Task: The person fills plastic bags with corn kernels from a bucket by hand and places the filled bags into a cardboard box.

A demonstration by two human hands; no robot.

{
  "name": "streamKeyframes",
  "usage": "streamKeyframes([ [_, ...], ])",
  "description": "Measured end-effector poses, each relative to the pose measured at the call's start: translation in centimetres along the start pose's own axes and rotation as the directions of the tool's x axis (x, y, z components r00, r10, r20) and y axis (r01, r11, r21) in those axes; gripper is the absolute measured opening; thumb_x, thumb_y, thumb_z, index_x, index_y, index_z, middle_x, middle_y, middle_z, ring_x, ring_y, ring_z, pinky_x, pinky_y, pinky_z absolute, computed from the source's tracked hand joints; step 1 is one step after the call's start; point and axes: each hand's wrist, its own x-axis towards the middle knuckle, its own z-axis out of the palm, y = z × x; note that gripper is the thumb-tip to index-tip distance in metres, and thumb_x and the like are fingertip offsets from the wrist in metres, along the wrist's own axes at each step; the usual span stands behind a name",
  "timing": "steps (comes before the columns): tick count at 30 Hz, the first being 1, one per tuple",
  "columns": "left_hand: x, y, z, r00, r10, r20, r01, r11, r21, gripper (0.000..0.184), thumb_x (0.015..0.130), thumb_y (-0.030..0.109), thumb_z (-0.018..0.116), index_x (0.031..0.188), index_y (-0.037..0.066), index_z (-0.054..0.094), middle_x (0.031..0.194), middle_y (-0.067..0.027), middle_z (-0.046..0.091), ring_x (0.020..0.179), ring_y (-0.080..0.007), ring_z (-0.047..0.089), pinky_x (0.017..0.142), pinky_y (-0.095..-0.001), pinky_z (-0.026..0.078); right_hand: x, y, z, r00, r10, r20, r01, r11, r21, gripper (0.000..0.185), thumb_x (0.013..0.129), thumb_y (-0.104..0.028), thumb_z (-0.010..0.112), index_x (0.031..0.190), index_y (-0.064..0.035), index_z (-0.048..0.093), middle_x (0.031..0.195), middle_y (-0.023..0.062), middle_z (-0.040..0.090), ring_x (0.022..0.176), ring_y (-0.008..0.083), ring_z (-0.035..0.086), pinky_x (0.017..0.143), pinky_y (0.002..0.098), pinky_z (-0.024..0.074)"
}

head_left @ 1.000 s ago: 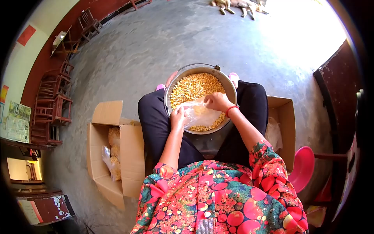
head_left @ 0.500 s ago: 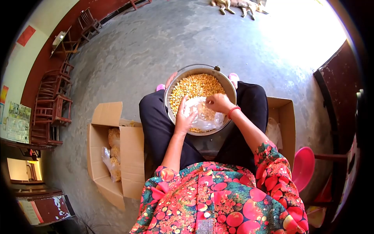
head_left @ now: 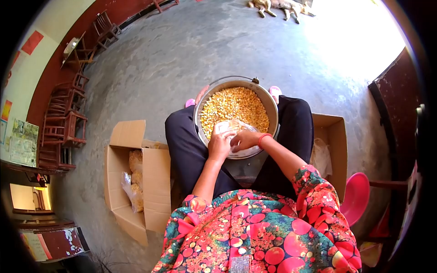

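A round metal pot (head_left: 274,109) full of yellow corn kernels (head_left: 234,104) stands between my knees. Over the near part of the kernels is a clear plastic bag (head_left: 236,125), bunched up under my hands. My left hand (head_left: 219,144) has its fingers closed on the left side of the bag. Beside it, my right hand (head_left: 246,140), with a red band at the wrist, bends its fingers down onto the bag's near side. Its fingertips are partly hidden.
An open cardboard box (head_left: 157,182) with filled bags (head_left: 135,182) stands on the left. On the right are another box (head_left: 337,154) holding a plastic bag and a pink basin (head_left: 356,198). Wooden chairs (head_left: 68,127) line the left wall; a dog (head_left: 284,5) lies far ahead.
The bag has gone from spread flat to bunched up. My left hand has closed on it after its fingers were apart, and my right hand has moved nearer to me, beside the left.
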Motion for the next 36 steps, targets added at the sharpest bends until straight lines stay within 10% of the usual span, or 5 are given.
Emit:
streamKeyframes([
  [7,0.5,-2.1,1.3,0.930,-0.331,0.159,0.318,0.942,0.104,0.030,0.070,0.014,0.055,0.100,0.008,0.057,0.088,-0.0202,0.058,0.083,-0.0313,0.056,0.075,-0.0364,0.043,-1.2,2.6,-2.1,0.933,0.359,-0.002,-0.327,0.848,-0.417,0.037,0.071,-0.032,0.050,0.093,-0.0036,0.059,0.087,0.0149,0.060,0.078,0.0281,0.058,0.070,0.0354,0.0455],
  [14,-0.3,-2.3,2.9,0.846,-0.446,0.294,0.456,0.889,0.036,0.043,0.063,-0.004,0.041,0.103,0.006,0.055,0.098,-0.0194,0.055,0.094,-0.0293,0.052,0.083,-0.0327,0.039,1.6,2.2,-5.5,0.804,0.431,-0.410,-0.038,0.726,0.687,0.019,0.077,-0.021,0.049,0.081,-0.0037,0.057,0.067,0.0057,0.055,0.053,0.0125,0.055,0.044,0.0241,0.0452],
  [20,-1.0,-2.1,2.9,0.910,-0.376,0.177,0.380,0.925,0.007,0.034,0.067,0.012,0.053,0.101,0.005,0.055,0.088,-0.0238,0.056,0.083,-0.0356,0.054,0.075,-0.0397,0.043,8.2,5.0,-4.9,0.425,0.487,-0.763,-0.382,0.861,0.337,0.044,0.074,-0.027,0.052,0.114,-0.0095,0.043,0.103,0.0193,0.047,0.091,0.0310,0.052,0.075,0.0388,0.0448],
  [29,-1.2,-1.7,2.6,0.912,-0.341,0.226,0.358,0.933,-0.036,0.032,0.073,0.022,0.056,0.094,-0.001,0.057,0.087,-0.0243,0.056,0.085,-0.0343,0.055,0.074,-0.0378,0.043,12.4,4.8,-0.7,0.480,0.603,-0.638,-0.423,0.796,0.434,0.042,0.071,-0.028,0.056,0.107,-0.0081,0.048,0.102,0.0225,0.047,0.095,0.0322,0.049,0.077,0.0394,0.0415],
  [36,-0.9,-1.8,2.7,0.878,-0.444,0.177,0.449,0.893,0.011,0.031,0.071,0.006,0.045,0.100,0.001,0.054,0.089,-0.0238,0.055,0.086,-0.0350,0.054,0.078,-0.0391,0.041,8.2,4.8,-1.8,0.864,0.448,-0.229,0.329,-0.160,0.931,0.024,0.076,-0.026,0.052,0.093,-0.0091,0.049,0.080,0.0066,0.053,0.065,0.0207,0.054,0.055,0.0310,0.0473],
])
